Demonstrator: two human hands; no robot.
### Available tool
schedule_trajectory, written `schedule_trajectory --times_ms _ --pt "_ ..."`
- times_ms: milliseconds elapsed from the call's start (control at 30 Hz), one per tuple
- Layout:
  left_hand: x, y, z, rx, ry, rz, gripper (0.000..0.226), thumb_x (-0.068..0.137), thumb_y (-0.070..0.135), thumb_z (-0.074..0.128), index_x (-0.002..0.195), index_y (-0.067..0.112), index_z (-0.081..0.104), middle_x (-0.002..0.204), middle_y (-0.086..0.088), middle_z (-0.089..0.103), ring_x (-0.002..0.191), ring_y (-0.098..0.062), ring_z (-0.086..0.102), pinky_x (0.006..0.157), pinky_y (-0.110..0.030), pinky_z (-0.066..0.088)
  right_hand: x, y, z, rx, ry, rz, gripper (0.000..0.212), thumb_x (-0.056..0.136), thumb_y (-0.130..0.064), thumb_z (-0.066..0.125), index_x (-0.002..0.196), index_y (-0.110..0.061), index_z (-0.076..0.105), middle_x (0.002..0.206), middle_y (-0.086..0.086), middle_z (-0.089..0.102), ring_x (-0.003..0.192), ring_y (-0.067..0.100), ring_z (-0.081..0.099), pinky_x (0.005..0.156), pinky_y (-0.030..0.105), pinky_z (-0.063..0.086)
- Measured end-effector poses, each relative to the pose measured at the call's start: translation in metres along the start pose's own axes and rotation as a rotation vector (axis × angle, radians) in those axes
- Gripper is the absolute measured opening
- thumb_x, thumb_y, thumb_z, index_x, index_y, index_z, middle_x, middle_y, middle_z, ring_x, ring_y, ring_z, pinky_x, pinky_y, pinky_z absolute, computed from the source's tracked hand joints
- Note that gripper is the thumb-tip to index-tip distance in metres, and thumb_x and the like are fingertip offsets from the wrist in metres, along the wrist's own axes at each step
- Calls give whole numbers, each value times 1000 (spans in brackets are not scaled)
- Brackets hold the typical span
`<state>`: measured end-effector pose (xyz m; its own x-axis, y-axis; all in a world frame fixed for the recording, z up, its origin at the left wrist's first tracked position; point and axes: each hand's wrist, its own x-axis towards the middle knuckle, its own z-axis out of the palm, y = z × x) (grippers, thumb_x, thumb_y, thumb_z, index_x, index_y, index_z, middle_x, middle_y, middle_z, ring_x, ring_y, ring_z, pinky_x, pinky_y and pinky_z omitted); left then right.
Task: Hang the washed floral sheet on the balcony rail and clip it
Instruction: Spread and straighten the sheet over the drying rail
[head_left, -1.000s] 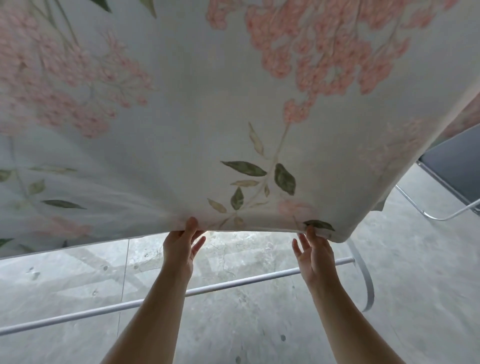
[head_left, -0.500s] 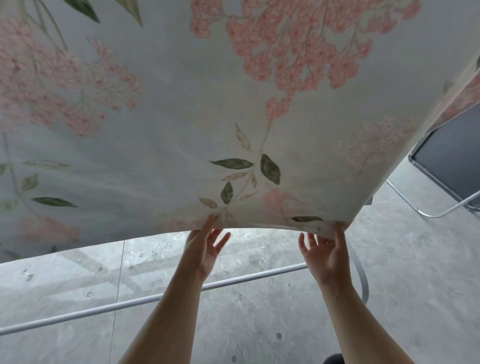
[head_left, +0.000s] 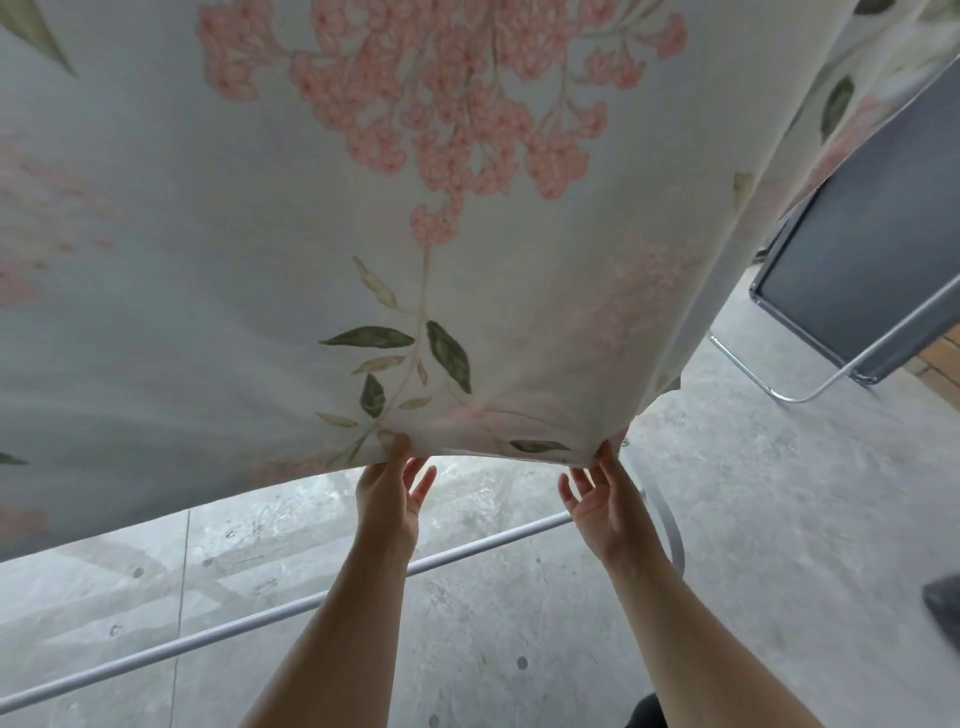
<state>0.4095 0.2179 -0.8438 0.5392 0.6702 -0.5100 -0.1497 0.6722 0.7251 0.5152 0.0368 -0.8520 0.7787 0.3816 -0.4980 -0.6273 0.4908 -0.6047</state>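
Your left hand and right hand each pinch the lower hem of the floral sheet, the other fingers loose; the sheet drapes down from above, its top edge out of view, a white bar running beneath your arms; you seem to be squaring the hang; next, level the hem and fetch clips, none of which show here.

1 sheet, 2 hands, 1 rod
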Motion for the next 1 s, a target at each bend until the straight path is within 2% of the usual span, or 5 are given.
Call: schedule_trajectory --times_ms 167,300,367,667,1000 --pt "-3 -4 0 68 15 -15 5 89 12 59 92 16 62 93 -2 68 90 -19 65 85 -39 49 10 2 -12 -40 101 -54 17 91 -26 56 107 -21 59 116 -2 60 122 21 49 101 38 35" --pt "-4 15 -25 -80 -4 -42 6 89 15 60 92 18 64 85 3 72 94 -16 65 81 -36 50 5 28 4 -109 -242 128 77 51 -54 85 119 -28 58 130 -4 56 121 19 51 101 41 37" --pt "-5 32 -50 -191 54 -6 8 91 16 57 92 20 64 84 5 72 97 -14 64 78 -34 49 0 52 21 -181 -386 205 82 47 -49 89 119 -26 59 131 -3 58 121 21 53 97 41 42" --pt "-25 110 -164 -353 287 249 13 95 26 51 90 25 63 79 15 71 96 -4 62 80 -29 47 -28 130 106 -188 -324 287 17 88 -17 62 104 -20 63 116 -1 65 115 22 57 91 39 45" --pt "-17 115 -190 -206 432 168 6 92 18 58 87 19 61 89 3 64 88 -11 60 85 -35 46 -34 144 112 -319 -172 135 13 88 -17 59 101 -20 61 106 -4 66 104 16 59 98 40 40"
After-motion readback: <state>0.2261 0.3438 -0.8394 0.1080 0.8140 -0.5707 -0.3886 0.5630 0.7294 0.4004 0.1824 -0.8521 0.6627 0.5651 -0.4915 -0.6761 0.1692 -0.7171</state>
